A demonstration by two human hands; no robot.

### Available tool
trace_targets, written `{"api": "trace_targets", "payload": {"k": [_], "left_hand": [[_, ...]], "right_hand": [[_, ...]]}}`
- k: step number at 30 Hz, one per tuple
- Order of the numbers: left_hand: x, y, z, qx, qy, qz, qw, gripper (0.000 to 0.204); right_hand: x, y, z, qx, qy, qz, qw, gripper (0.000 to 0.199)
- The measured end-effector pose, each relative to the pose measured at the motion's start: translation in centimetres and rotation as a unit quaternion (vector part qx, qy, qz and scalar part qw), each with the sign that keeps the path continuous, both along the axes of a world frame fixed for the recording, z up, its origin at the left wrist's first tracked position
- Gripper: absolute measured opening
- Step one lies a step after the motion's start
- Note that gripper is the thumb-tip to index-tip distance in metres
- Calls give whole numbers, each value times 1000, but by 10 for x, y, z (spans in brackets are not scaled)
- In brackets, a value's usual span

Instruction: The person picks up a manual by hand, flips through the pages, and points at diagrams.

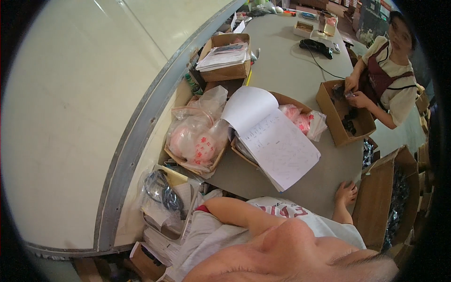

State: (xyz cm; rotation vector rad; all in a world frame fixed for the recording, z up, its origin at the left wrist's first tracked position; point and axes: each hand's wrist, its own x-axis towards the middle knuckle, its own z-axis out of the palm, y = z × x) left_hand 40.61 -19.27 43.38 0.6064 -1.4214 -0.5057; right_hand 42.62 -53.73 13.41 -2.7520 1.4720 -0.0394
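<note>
My right hand [346, 193] rests at the edge of the grey table [286, 56], fingers spread and nothing held. Beside it stands a tall cardboard box [376, 202] with many small, dark, shiny packed pieces. My left arm [244, 214] bends across my front; its hand is hidden from sight. An open notepad [282, 145] with handwritten lines lies tilted over a cardboard box, one page folded back. Pink-and-clear plastic bags [305, 120] show in that box behind the notepad.
Across the table a co-worker [390, 70] handles small dark pieces over an open carton [347, 136]. At left stand a carton of plastic bags [197, 136] and one of papers [225, 56]. A black corded device [317, 48] lies farther back. A wall panel [94, 94] borders the left.
</note>
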Motion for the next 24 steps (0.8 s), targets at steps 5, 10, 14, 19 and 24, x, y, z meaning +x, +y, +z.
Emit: {"api": "trace_targets", "payload": {"k": [5,10,14,19,24], "left_hand": [[-4,2,-2,-8,-4,0,1000,35],[-5,4,-2,-11,-7,-7,1000,33],[-4,5,-2,-5,-7,-20,1000,32],[-2,6,1,11,-15,-38,999,31],[3,12,6,24,-26,-44,998,30]], "right_hand": [[0,-2,-5,-22,6,2,1000,52],[0,1,0,-9,12,3,1000,52],[-1,11,19,13,32,-2,999,52],[-1,12,21,3,34,-1,999,52],[-2,15,28,16,22,-13,1000,50]]}}
